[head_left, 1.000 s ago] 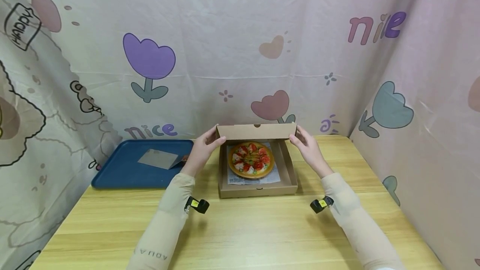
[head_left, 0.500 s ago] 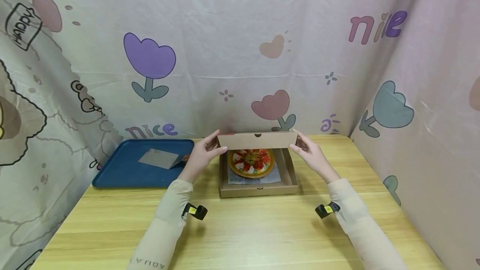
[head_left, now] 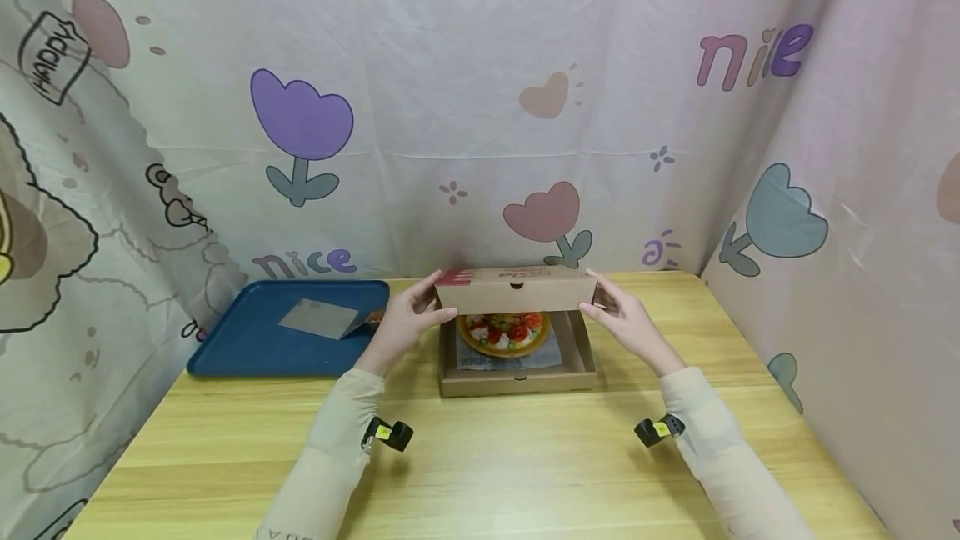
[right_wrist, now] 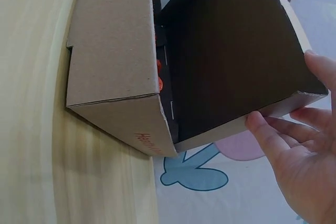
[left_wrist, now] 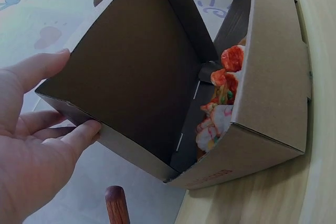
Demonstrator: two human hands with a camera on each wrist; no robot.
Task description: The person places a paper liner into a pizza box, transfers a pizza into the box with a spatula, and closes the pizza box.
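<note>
A brown cardboard pizza box [head_left: 517,387] sits on the table with its lid [head_left: 516,298] tilted partway down over the base. Inside, on a sheet of printed paper [head_left: 472,363], lies a pizza [head_left: 504,340] with red and white toppings; its far part is hidden by the lid. My left hand [head_left: 408,319] holds the lid's left front corner, thumb at the front flap and fingers along the side wall. At the opposite corner my right hand [head_left: 624,319] holds the lid the same way. The left wrist view shows the lid's dark inside [left_wrist: 136,66] above the toppings [left_wrist: 220,98].
To the left of the box a blue tray [head_left: 247,348] carries a flat metal pizza server [head_left: 321,317] with a wooden handle, partly behind my left hand. A printed curtain [head_left: 450,107] hangs behind the wooden table [head_left: 517,465].
Both hands have lowered the lid's front edge toward me, so its printed top now shows and more of the pizza is covered. The box base and tray have stayed put.
</note>
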